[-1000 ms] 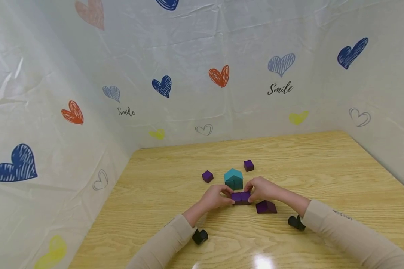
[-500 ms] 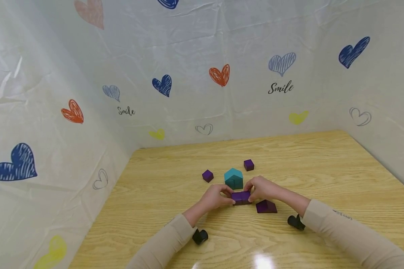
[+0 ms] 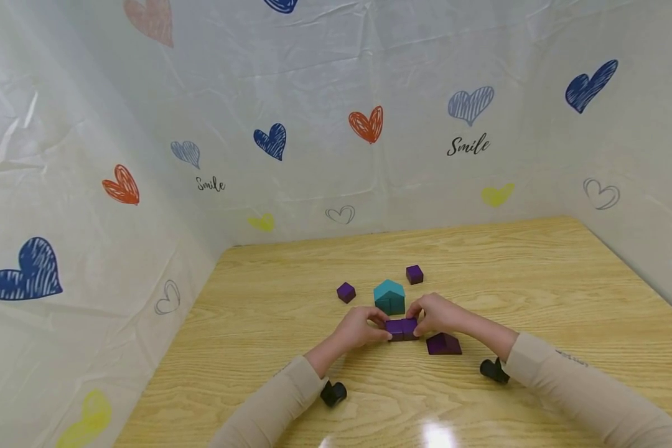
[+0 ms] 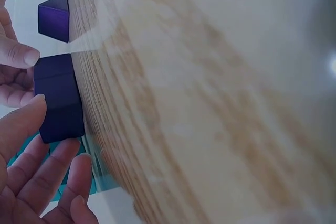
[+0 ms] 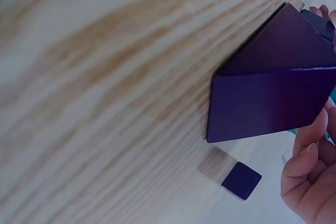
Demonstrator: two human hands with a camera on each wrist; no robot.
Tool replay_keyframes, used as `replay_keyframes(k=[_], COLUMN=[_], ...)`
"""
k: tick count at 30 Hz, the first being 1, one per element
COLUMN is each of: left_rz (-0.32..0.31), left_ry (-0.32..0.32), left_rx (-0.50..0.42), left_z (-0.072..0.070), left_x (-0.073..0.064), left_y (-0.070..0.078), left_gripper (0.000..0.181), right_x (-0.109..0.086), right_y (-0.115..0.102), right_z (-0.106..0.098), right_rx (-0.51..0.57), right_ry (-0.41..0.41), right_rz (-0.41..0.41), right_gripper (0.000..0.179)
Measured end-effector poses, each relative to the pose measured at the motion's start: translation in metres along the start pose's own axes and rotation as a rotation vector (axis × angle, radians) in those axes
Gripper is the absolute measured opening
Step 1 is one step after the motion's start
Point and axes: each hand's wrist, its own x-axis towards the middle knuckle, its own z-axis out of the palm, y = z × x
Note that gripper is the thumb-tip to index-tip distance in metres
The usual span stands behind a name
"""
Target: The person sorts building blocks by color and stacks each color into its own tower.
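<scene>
Purple blocks (image 3: 394,330) between both hands (image 3: 360,328) (image 3: 435,315)

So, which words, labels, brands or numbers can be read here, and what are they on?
"Smile": on the white sheet, under the left pale blue heart.
"Smile": same sheet, under the right pale blue heart.
Right sleeve: dark print, too small to read.
Left sleeve: faint marks, unreadable.

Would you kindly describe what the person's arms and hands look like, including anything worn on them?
The left sleeve and right sleeve are plain beige and long; the right carries dark lettering, too small to read. A small black device shows by the left cuff, a second device by the right. The left hand and right hand are ungloved.
</scene>
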Motion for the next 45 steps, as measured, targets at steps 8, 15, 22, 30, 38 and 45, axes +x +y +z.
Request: replay_keyframes(k=[8, 15, 22, 30, 38, 45], left_rz=[-0.008, -0.017, -0.015, -0.022, -0.027, -0.026], left_ry=[0.002, -0.004, -0.009, -0.012, -0.013, -0.007], left_rx=[-0.006, -0.016, -0.02, -0.026, -0.027, -0.02], left_z=[-0.001, -0.001, -0.001, 0.0, 0.0, 0.0], left_x=[0.0, -0.001, 0.0, 0.001, 0.0, -0.001], left_y=[0.0, 0.0, 0.0, -0.002, -0.001, 0.002], left_gripper=[0.027, 0.026, 0.027, 0.027, 0.027, 0.027], right_x=[0.001, -0.002, 0.002, 0.024, 0.047, 0.061], right_y=[0.0, -0.002, 0.003, 0.022, 0.053, 0.069], right_z=[0.001, 0.003, -0.018, -0.054, -0.059, -0.055], right_rx=[0.009, 0.051, -0.016, -0.008, 0.099, 0.181], right_ry=[0.005, 0.01, 0.041, 0.172, 0.141, 0.094], right_rz=[0.01, 0.036, 0.017, 0.024, 0.034, 0.068], right_gripper=[0.023, 0.028, 0.031, 0.033, 0.049, 0.049])
